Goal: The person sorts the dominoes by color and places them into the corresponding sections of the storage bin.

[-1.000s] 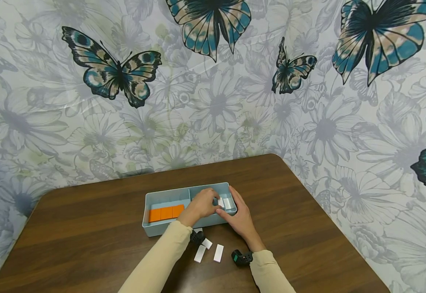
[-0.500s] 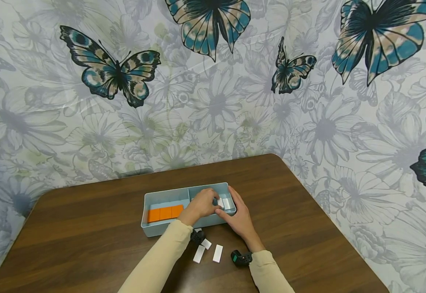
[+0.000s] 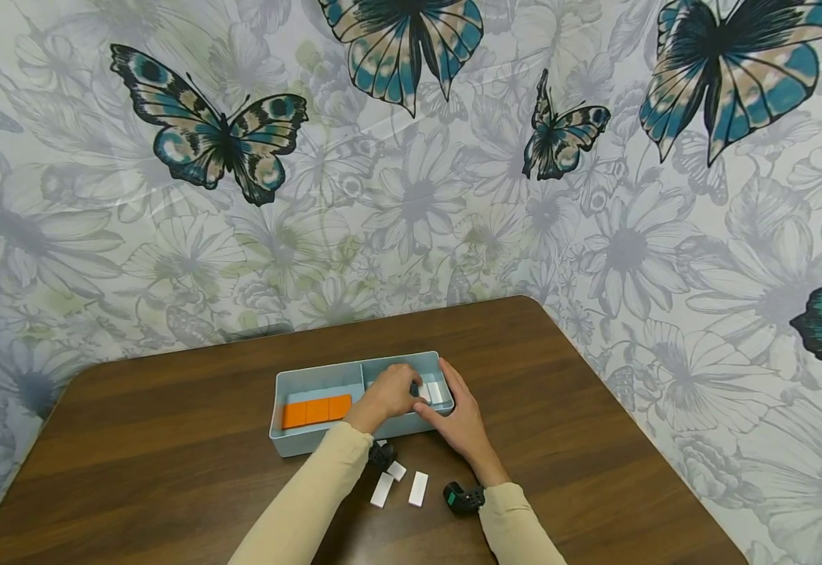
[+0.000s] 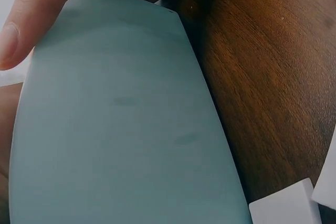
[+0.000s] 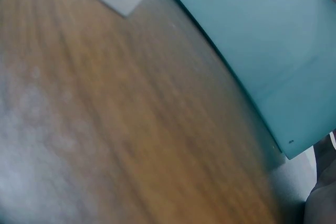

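Observation:
In the head view, a light blue divided box (image 3: 312,442) lies on the table. My left hand (image 3: 391,392) reaches over its front wall into the right compartment, thumb and index finger pinching at a white block (image 3: 423,394); the other fingertips are hidden. Another white block (image 3: 435,392) sits just right of it. My right hand (image 3: 462,420) holds the box's right end, fingers along the outside and thumb over the front rim near the left thumb. In the left wrist view, a finger (image 4: 31,14) bends over the box rim. The right wrist view shows the box wall (image 5: 262,40).
A row of orange blocks (image 3: 317,411) lies in the left compartment. Loose white blocks (image 3: 418,489) lie on the brown wooden table (image 3: 171,471) before the box, partly under the left wrist. A black wrist device (image 3: 463,498) is on the right wrist. A butterfly-patterned wall covering (image 3: 411,188) stands behind.
Both hands keep nearly the same pose at the box. The whole scene shifts very slightly left in the view.

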`<state>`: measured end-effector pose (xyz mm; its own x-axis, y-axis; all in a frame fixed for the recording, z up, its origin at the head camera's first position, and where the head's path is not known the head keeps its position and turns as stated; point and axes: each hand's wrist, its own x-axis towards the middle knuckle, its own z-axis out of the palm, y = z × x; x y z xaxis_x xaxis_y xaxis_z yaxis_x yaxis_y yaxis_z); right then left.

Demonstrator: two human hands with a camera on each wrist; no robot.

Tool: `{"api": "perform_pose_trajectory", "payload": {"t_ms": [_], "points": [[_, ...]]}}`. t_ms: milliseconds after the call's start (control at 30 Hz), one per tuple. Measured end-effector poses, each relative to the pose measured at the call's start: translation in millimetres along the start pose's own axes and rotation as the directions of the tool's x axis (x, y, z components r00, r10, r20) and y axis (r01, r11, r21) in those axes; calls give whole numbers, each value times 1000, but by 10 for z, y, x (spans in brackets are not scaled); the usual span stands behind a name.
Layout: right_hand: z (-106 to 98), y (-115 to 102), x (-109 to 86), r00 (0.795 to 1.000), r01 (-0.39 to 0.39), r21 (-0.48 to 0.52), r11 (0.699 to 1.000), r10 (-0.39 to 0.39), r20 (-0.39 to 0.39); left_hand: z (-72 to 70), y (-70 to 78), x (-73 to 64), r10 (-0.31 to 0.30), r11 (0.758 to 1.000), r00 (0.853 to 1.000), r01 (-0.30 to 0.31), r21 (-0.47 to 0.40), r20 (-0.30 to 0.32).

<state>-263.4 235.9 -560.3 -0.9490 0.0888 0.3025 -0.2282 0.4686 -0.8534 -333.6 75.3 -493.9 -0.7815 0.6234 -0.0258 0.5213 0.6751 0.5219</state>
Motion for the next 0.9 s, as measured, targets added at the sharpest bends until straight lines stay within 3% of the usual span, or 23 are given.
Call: {"api": "perform_pose_trajectory", "payload": {"t_ms": [667, 900], "points": [[4, -27, 2, 1000, 14, -21, 1000, -15, -9, 59, -17, 57, 30, 998, 999, -28, 58, -22], [5, -31, -2, 1000, -1, -23, 1000, 1, -4, 64, -18, 47, 30, 999, 999, -28, 42, -31]]}}
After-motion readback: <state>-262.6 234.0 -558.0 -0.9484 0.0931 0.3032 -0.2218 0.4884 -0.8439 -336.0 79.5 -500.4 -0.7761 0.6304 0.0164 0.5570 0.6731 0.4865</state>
